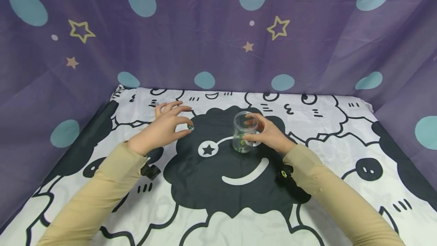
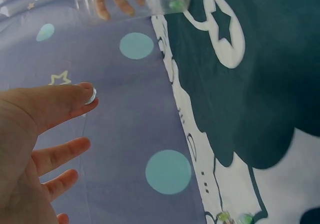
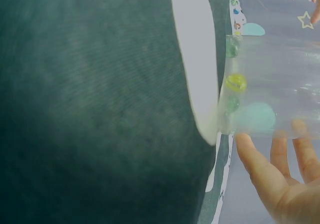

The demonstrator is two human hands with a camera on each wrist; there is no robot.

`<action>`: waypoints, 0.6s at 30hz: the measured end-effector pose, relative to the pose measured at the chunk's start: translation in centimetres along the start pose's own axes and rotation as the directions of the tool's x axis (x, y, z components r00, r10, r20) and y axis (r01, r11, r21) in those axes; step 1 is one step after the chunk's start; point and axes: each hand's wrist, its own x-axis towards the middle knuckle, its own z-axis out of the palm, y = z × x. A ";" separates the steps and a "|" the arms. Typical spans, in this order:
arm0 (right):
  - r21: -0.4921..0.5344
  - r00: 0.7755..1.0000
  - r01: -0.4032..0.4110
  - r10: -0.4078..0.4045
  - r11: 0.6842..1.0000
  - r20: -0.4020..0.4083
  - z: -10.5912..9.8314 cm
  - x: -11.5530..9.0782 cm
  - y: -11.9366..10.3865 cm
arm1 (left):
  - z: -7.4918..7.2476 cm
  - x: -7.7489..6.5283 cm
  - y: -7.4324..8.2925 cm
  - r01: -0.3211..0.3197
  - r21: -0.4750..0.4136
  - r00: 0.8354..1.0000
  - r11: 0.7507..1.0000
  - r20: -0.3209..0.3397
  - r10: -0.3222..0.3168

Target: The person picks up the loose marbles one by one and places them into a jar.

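My left hand (image 1: 166,126) is raised over the cloth, left of the jar. Between its thumb and forefinger it pinches a small glass marble (image 1: 190,127), mostly covered by the fingertips in the left wrist view; the other fingers are spread. My right hand (image 1: 268,132) holds a clear, open-topped jar (image 1: 240,134) from its right side, thumb in front and fingers behind. The jar stands upright on the cloth's dark printed patch. Several green marbles and a yellow marble (image 3: 236,82) lie at the bottom of the jar.
More loose marbles (image 2: 245,218) lie on the cloth beyond my left hand, and a row of coloured ones (image 3: 235,11) shows past the jar. The black-and-white cartoon cloth (image 1: 239,196) covers the table. A purple curtain (image 1: 205,41) hangs behind and at both sides.
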 end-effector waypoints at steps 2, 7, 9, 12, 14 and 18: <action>-0.005 1.000 0.000 0.000 1.000 -0.003 0.0 0.0 0.0 | -0.1 0.3 0.3 -0.007 -0.015 1.000 1.000 -0.004 0.007; -0.010 1.000 0.000 0.000 1.000 -0.011 0.0 -0.1 0.0 | -0.3 0.8 1.1 -0.023 -0.033 1.000 0.999 -0.011 0.022; -0.013 1.000 0.002 -0.003 1.000 -0.011 0.0 -0.1 0.0 | -0.3 1.1 1.3 -0.030 -0.036 0.999 0.999 -0.017 0.030; -0.016 1.000 0.003 -0.003 1.000 -0.010 0.0 -0.1 -0.1 | -0.3 1.5 1.5 -0.037 -0.041 0.999 0.998 -0.029 0.036; -0.014 1.000 0.003 -0.003 1.000 -0.009 0.0 -0.1 -0.1 | -0.3 1.8 1.7 -0.038 -0.049 0.999 0.998 -0.033 0.036; -0.007 1.000 0.002 -0.002 1.000 -0.004 0.0 0.0 0.0 | -0.3 2.5 2.1 -0.042 -0.062 0.999 0.997 -0.026 0.041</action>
